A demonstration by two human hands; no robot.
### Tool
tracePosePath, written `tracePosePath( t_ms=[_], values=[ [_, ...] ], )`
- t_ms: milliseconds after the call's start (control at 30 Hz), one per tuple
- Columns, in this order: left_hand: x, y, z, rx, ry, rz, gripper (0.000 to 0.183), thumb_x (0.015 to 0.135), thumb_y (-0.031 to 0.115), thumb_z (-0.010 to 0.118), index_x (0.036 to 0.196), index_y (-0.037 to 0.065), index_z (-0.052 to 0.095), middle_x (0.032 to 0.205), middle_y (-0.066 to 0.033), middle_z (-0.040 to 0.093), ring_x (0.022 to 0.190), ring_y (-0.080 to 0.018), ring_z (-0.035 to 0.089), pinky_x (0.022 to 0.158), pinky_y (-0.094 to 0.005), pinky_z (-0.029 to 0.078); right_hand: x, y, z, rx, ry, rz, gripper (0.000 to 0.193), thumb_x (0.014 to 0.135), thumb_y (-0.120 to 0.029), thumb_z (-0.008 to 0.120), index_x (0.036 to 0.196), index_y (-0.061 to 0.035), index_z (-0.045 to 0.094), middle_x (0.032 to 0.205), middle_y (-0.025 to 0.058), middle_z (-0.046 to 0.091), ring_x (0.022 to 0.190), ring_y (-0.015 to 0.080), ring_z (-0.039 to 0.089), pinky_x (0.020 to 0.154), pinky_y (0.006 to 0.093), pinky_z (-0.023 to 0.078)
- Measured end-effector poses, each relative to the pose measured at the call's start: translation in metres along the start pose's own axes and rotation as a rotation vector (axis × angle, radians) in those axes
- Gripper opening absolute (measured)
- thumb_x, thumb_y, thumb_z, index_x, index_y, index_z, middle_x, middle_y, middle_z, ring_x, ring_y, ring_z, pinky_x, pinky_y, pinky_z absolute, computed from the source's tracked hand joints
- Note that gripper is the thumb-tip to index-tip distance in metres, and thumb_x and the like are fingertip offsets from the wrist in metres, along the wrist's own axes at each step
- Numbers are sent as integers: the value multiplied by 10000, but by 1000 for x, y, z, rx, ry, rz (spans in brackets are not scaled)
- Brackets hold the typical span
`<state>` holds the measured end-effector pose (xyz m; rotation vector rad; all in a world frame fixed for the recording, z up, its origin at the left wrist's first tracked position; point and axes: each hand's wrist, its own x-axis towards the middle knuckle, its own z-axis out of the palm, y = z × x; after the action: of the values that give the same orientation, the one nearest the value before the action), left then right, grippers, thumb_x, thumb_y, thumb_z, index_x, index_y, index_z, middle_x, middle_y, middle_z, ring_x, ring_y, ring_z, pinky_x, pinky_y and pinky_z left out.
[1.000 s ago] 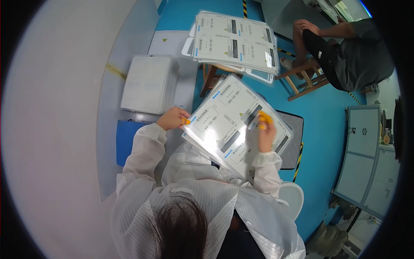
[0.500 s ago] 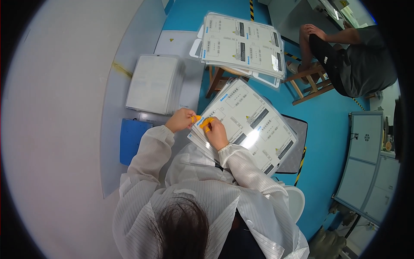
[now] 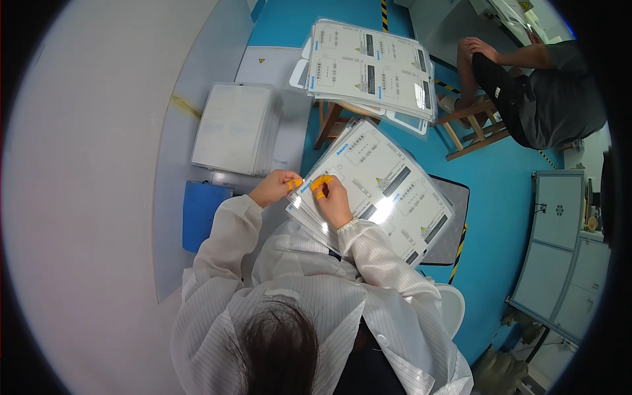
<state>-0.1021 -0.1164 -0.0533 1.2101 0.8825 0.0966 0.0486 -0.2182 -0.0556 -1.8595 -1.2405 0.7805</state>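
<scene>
A stack of white printed sheets (image 3: 375,178) with a glossy, see-through surface lies slanted in front of me. At its left corner my left hand (image 3: 275,188) is closed, thumb and finger pinched together at the edge of the top sheet. Over the same sheet, beside a small blue print, my right hand (image 3: 334,201) is closed too, its fingers curled into a pinch. Yellow finger covers sit on fingertips of both hands. Whatever lies between the fingertips is too small to make out.
Beyond is a second stack of printed sheets (image 3: 372,66) on a wooden stool (image 3: 329,125). Left stand a pile of blank whitish sheets (image 3: 232,128) and a blue box (image 3: 203,216). A seated person (image 3: 546,92) is at the far right, above a grey cabinet (image 3: 552,243).
My right hand has shifted slightly right and my left hand slightly left, so the gap between them has widened a little. The stacks have stayed put.
</scene>
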Motion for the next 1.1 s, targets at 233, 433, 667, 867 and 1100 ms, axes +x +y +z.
tracePosePath(
  t_ms=[233, 433, 667, 867, 1100],
  values=[
    [-1, -4, -1, 127, -56, 178, 103, 836, 30, 524, 893, -22, 591, 767, -35, 585, 668, -73, 497, 601, -190, 410, -9, -11, 3, -113, -72, -37, 277, 661, -130, 688, 819, 46, 544, 885, 159, 494, 732, 318, 542, 645, 370, 445],
    [3, -11, -2, 156, -6, 172, 96, 814, -1, 520, 874, -30, 590, 766, -61, 603, 680, -91, 541, 628, -202, 440, -15, -20, 1, -136, -26, -125, 341, 634, -162, 726, 841, 42, 548, 892, 151, 484, 761, 320, 536, 668, 355, 449],
    [-1, 0, 4, 271, 32, 201, 116, 777, -17, 519, 861, -46, 593, 762, -93, 617, 661, -112, 558, 625, -218, 453, -11, 18, 13, -108, -33, -109, 308, 643, -128, 730, 802, 63, 548, 850, 127, 468, 665, 266, 524, 593, 322, 441],
    [1, -10, 0, 167, 17, 209, 107, 777, -8, 531, 849, -45, 601, 750, -104, 620, 645, -123, 561, 616, -220, 449, -14, -3, 3, -57, -39, -157, 238, 678, -76, 687, 828, 57, 560, 842, 125, 483, 678, 266, 526, 607, 321, 442],
    [-1, -5, 3, 333, 94, 241, 168, 803, 58, 530, 907, -45, 613, 786, -136, 627, 654, -165, 570, 631, -249, 455, -14, 6, -2, 90, -132, -57, 145, 736, 4, 592, 868, 50, 553, 928, 110, 486, 722, 215, 523, 649, 264, 432]
  ],
)
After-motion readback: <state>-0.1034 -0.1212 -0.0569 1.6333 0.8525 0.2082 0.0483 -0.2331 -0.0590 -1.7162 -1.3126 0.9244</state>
